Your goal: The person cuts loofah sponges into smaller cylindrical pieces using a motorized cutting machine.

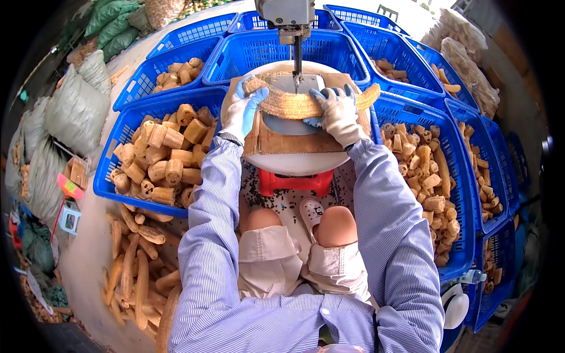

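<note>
A long, curved dried loofah lies crosswise over the work table of a cutting machine. My left hand, in a white and blue glove, grips it near its left end. Similarly gloved, my right hand wraps over it right of the middle, and the tapered right end sticks out past my fingers. Between my hands, the machine's narrow vertical blade comes down at the loofah's far side; whether they touch I cannot tell. Beneath is a round white table covered with brown cardboard and a metal plate.
Blue crates surround me: a left crate and a right crate hold short loofah pieces. An empty-looking crate stands behind the machine. Whole loofahs lie on the floor at my left. A red base sits under the table. Sacks stand far left.
</note>
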Demonstrator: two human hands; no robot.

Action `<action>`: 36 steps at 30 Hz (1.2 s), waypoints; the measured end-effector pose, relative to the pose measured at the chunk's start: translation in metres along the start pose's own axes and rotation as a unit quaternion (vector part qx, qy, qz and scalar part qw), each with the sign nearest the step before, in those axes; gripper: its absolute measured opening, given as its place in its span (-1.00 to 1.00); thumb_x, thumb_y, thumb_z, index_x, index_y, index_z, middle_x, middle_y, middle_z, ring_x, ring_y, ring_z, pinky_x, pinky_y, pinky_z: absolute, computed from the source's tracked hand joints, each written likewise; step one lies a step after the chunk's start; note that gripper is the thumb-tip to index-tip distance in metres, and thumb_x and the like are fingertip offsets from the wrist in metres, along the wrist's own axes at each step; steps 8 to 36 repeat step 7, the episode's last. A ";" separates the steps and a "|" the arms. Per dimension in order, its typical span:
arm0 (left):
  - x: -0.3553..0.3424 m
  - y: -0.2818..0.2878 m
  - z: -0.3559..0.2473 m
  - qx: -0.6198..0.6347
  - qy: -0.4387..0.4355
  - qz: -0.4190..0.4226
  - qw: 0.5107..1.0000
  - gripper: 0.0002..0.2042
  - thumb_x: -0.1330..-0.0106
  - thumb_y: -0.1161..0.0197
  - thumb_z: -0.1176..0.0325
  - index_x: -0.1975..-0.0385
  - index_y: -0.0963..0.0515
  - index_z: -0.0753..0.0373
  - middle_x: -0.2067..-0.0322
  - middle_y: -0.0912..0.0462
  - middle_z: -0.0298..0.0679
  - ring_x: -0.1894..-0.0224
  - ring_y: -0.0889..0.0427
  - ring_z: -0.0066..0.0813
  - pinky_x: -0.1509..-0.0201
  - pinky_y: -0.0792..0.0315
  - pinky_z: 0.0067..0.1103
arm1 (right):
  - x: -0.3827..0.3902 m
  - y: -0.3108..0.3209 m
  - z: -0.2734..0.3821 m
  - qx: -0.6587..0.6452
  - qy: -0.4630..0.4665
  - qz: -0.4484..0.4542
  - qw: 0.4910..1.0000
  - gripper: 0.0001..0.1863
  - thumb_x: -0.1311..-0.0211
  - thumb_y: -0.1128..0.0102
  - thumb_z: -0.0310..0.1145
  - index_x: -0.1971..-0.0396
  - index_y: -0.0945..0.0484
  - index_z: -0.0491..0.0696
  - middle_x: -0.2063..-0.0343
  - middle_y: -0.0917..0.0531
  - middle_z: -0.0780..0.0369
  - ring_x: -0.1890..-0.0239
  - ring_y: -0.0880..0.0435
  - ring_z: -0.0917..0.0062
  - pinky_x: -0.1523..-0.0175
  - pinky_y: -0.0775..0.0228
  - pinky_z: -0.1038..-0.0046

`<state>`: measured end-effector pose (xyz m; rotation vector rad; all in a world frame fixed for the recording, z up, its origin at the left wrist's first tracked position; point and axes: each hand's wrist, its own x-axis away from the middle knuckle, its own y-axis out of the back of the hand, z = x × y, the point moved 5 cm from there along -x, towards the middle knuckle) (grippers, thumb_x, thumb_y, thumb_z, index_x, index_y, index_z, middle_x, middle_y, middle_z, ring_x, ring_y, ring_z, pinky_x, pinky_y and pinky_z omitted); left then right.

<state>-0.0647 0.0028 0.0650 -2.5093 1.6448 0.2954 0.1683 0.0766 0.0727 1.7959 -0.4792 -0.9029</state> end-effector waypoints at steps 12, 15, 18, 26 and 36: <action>-0.031 0.001 0.031 0.082 0.120 -0.040 0.989 -0.41 -0.26 -0.43 0.15 -0.27 -0.35 0.03 -0.06 -0.61 -0.29 -0.11 -0.61 -0.36 -0.16 -0.53 -0.34 | -0.023 0.017 -0.007 -0.089 -0.033 0.144 0.985 -0.20 0.01 -0.32 0.34 -0.22 -0.51 0.24 -0.18 -0.52 0.19 -0.23 -0.49 0.30 -0.40 -0.11 0.05; -0.031 0.001 0.031 0.082 0.120 -0.040 0.989 -0.41 -0.26 -0.43 0.15 -0.27 -0.35 0.03 -0.06 -0.61 -0.29 -0.11 -0.61 -0.36 -0.16 -0.53 -0.34 | -0.023 0.017 -0.007 -0.089 -0.033 0.144 0.985 -0.20 0.01 -0.32 0.34 -0.22 -0.51 0.24 -0.18 -0.52 0.19 -0.23 -0.49 0.30 -0.40 -0.11 0.05; -0.031 0.001 0.031 0.082 0.120 -0.040 0.989 -0.41 -0.26 -0.43 0.15 -0.27 -0.35 0.03 -0.06 -0.61 -0.29 -0.11 -0.61 -0.36 -0.16 -0.53 -0.34 | -0.023 0.017 -0.007 -0.089 -0.033 0.144 0.985 -0.20 0.01 -0.32 0.34 -0.22 -0.51 0.24 -0.18 -0.52 0.19 -0.23 -0.49 0.30 -0.40 -0.11 0.05; -0.031 0.001 0.031 0.082 0.120 -0.040 0.989 -0.41 -0.26 -0.43 0.15 -0.27 -0.35 0.03 -0.06 -0.61 -0.29 -0.11 -0.61 -0.36 -0.16 -0.53 -0.34 | -0.023 0.017 -0.007 -0.089 -0.033 0.144 0.985 -0.20 0.01 -0.32 0.34 -0.22 -0.51 0.24 -0.18 -0.52 0.19 -0.23 -0.49 0.30 -0.40 -0.11 0.05; -0.031 0.001 0.031 0.082 0.120 -0.040 0.989 -0.41 -0.26 -0.43 0.15 -0.27 -0.35 0.03 -0.06 -0.61 -0.29 -0.11 -0.61 -0.36 -0.16 -0.53 -0.34 | -0.023 0.017 -0.007 -0.089 -0.033 0.144 0.985 -0.20 0.01 -0.32 0.34 -0.22 -0.51 0.24 -0.18 -0.52 0.19 -0.23 -0.49 0.30 -0.40 -0.11 0.05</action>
